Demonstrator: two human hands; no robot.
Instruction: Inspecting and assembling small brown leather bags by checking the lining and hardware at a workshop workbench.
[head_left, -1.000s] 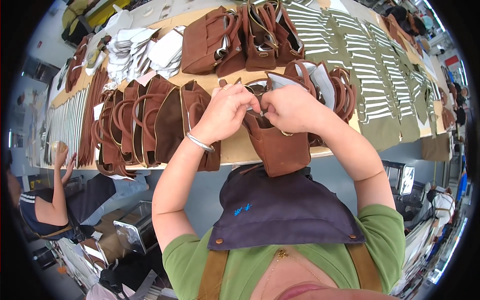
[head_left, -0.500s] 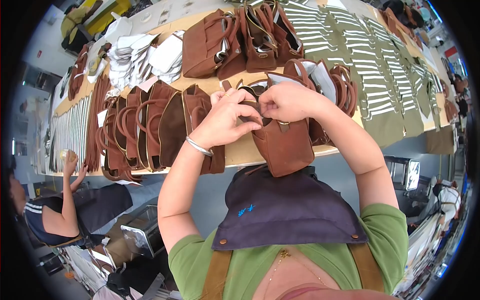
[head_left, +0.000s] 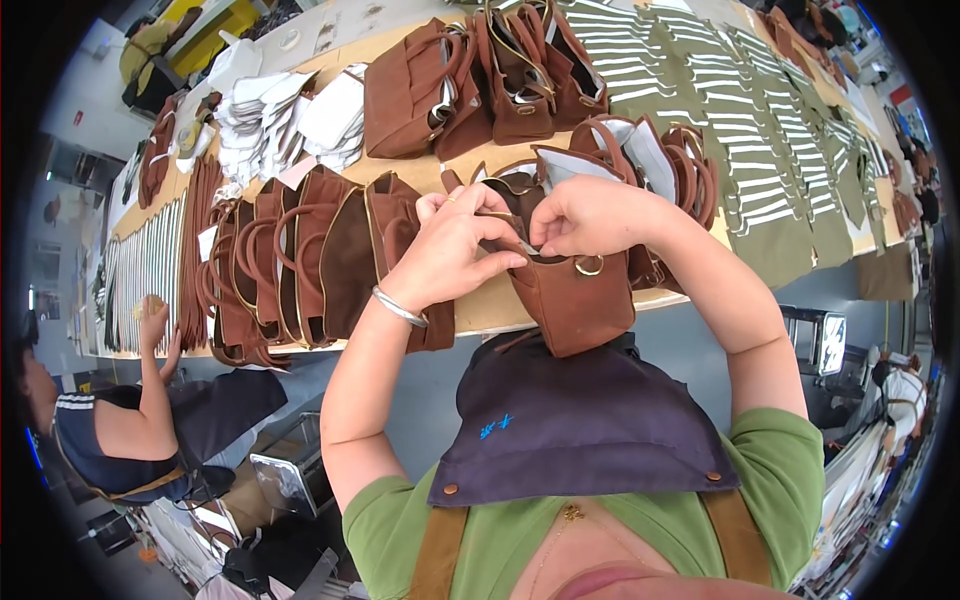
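A brown leather handbag stands at the near edge of the table, right in front of me, its top unzipped and its grey lining partly showing. My left hand is closed on the left rim of the opening, thumb near the front edge and fingers over the side. Over the opening, my right hand is closed, its fingertips curled together at the inner edge; what they pinch is too small to make out. A gold-coloured metal ring shows on the bag's end, just below my right hand.
Brown handbags stand in a row on the left, with more handbags behind. White pieces lie stacked at the far left. Olive panels with white strips cover the right side. A co-worker works at the left.
The bag's opening shows wider, and its metal ring has come into plain view. My right hand has shifted slightly rightward and down. My left hand keeps its grip on the rim.
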